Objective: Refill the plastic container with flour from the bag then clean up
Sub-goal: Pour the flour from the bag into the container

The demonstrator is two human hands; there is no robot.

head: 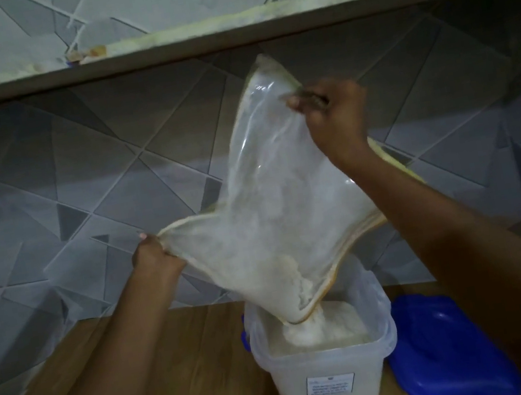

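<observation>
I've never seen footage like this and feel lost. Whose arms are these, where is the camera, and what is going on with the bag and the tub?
There is no machine here: a person wears a camera on the head, looking down at their own arms. The left hand pinches one corner of a clear plastic bag; the right hand grips its upper edge. The bag is tilted, and flour spills from its lowest corner into an open plastic container on the wooden surface. The blue lid lies beside the container, to its right. A tiled wall and a shelf are behind.
</observation>
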